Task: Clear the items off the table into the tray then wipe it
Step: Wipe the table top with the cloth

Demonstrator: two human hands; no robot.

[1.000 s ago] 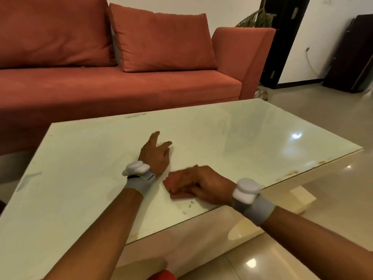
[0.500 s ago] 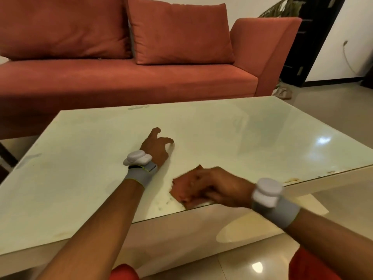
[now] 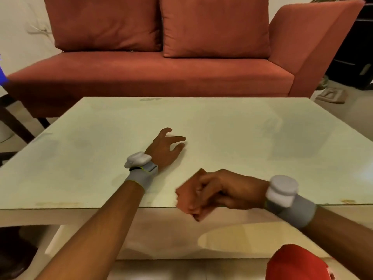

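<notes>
While the left hand (image 3: 165,149) rests flat, the right hand (image 3: 224,190) grips a cloth (image 3: 187,197).

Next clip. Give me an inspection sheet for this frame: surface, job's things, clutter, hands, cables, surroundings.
surface: table, pale glossy top with faint smudges and brownish marks along the near edge.
job's things: cloth, reddish, bunched at the table's near edge and partly overhanging it; tray not in view.
clutter: nothing seen.
hands: left hand rests on the tabletop, fingers loosely spread, holding nothing; right hand grips the cloth. Both wrists wear grey wristbands with white devices.
cables: nothing seen.
surroundings: sofa with two cushions behind the table; dark cabinet at far right.
</notes>
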